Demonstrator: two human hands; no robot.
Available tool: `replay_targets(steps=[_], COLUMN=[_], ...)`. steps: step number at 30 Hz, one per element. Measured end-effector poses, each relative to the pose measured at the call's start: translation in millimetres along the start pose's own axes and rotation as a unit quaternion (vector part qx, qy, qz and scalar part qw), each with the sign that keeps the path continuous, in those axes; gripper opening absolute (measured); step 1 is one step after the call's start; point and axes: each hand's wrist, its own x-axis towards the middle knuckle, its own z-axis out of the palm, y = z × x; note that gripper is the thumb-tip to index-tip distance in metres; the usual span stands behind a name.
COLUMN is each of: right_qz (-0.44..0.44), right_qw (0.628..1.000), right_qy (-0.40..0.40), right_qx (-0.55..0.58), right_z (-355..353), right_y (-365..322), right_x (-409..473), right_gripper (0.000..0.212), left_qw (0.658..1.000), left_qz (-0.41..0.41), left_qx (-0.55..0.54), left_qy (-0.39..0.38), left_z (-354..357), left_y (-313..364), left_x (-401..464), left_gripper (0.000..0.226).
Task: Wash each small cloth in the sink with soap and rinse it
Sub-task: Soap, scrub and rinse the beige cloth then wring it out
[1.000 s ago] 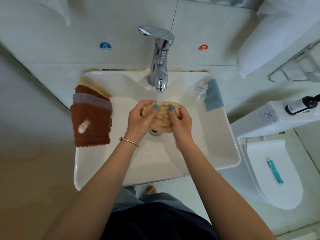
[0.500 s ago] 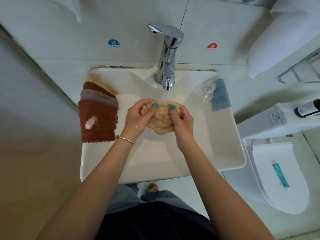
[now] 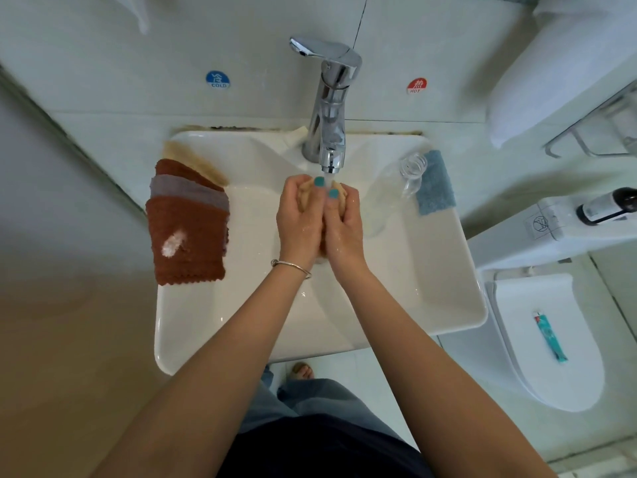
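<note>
Head view, and both hands are wrapped tight round one beige cloth (image 3: 305, 196), squeezed into a ball directly under the tap (image 3: 331, 108) with the stream landing right on top of it. The left hand (image 3: 299, 219) cups it from one side, the right hand (image 3: 344, 224) from the other, thumbs meeting on top, so only slivers of cloth show between the fingers. Below the hands sits the sink (image 3: 448, 288), its basin wet.

This cloth looks soaked, so judge it soft, limp and heavier than when dry, likely slick if soap remains in it. No fragility here; it can take hard wringing. The best hold seems to be the whole bundle gathered in both palms, as now, since a pinched corner would let the rest sag and drip.

Out to the left of the hands, a stack of cloths (image 3: 188, 236) lies over the sink rim, rust-brown on top, apparently still waiting. To the right of the hands lies a clear bottle (image 3: 396, 188), and just beyond it a blue cloth (image 3: 435, 186) on the rim.
</note>
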Motion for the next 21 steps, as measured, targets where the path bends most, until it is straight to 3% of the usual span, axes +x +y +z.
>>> replay_targets(steps=[2,4,8,11,15,21], right_qz=[-0.018,-0.048,-0.05,-0.058,-0.069,-0.064], right_qw=[0.999,0.998,0.998,0.998,0.997,0.996], right_qy=[0.028,0.04,0.039,0.037,0.039,0.031], right_qx=[-0.005,0.002,0.013,0.013,0.003,-0.052], right_z=[8,13,8,4,1,7], right_y=[-2,-5,-3,2,3,10], right_x=[4,7,9,6,7,3], right_gripper=[0.013,0.007,0.008,0.007,0.007,0.009], left_qw=[1.0,0.996,0.983,0.985,0.99,0.997], left_qz=[0.018,0.021,-0.047,-0.047,0.005,0.053], left_qx=[0.022,0.079,0.167,0.15,0.139,0.016], left_qy=[-0.005,-0.021,-0.059,-0.07,-0.025,0.055], left_z=[5,8,8,6,1,3], left_y=[-4,-10,-10,-11,-15,-12], left_x=[5,10,9,6,4,1], left_gripper=[0.011,0.031,0.048,0.055,0.036,0.012])
